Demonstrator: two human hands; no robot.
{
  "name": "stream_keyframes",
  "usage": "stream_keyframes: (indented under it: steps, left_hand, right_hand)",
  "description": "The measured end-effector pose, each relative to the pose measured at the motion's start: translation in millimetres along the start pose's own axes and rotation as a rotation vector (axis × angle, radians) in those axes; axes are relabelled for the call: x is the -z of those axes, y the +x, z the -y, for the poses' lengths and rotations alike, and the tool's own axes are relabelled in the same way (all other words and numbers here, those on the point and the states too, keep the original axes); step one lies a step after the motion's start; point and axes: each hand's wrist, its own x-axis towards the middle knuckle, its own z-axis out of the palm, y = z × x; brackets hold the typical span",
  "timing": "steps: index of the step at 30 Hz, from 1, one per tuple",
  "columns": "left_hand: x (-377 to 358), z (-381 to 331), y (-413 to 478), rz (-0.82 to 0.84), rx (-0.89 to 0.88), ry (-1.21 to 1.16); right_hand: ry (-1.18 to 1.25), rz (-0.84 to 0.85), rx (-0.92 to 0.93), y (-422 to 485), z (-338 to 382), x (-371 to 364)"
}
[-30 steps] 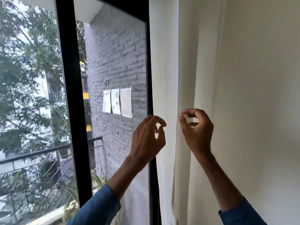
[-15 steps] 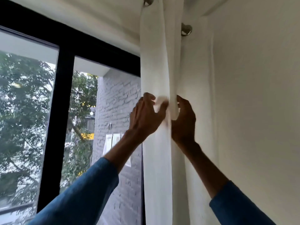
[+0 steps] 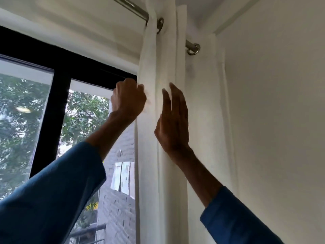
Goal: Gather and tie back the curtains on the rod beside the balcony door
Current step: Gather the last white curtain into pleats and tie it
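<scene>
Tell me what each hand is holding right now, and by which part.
The left hand has its grip closed on the curtain, bunching its window-side edge well below the rod. The right hand holds nothing; it lies open and flat against the folds.

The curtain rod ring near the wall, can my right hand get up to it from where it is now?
Probably yes. The right hand lies open on the white curtain below the ring, and only hanging fabric lies between them. How far the arm can stretch upward cannot be told.
</scene>
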Motion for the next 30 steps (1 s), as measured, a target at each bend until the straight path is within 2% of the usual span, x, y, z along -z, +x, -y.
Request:
stream_keyframes:
  steps: [3, 7, 11, 13, 17, 19, 24, 26, 29, 30]
  left_hand:
    - [6, 17, 6, -0.018, -0.022, -0.013]
    - [17, 44, 13, -0.005, -0.046, 0.036]
    - [61, 69, 30, -0.082, -0.009, 0.176]
    - [83, 85, 43, -0.139, -0.02, 0.254]
    - [126, 140, 73, -0.212, 0.014, 0.254]
    - [153, 161, 80, -0.293, 0.03, 0.339]
    - [228, 161, 72, -0.45, 0.05, 0.432]
    - [240, 162, 73, -0.467, 0.05, 0.424]
    - [243, 158, 71, -0.445, 0.075, 0.381]
    - [242, 158, 69, -0.431, 0.059, 0.381]
  right_hand:
    - [0.042, 0.063, 0.027, 26, -6, -15]
    - [-0.005, 0.12, -0.19, 57, -24, -29]
    - [-0.007, 0.202, -0.302, 86, -28, -30]
    - [0.033, 0.245, -0.337, 89, -25, -30]
    - [0.204, 0.295, -0.44, 94, -5, -33]
    - [0.22, 0.266, -0.445, 95, 7, -37]
    - [0.14, 0.069, -0.433, 104, 27, -42]
    - [0.25, 0.116, -0.506, 108, 35, -45]
    - [0.61, 0.268, -0.732, 112, 47, -49]
    - [0.697, 0.27, -0.782, 112, 51, -49]
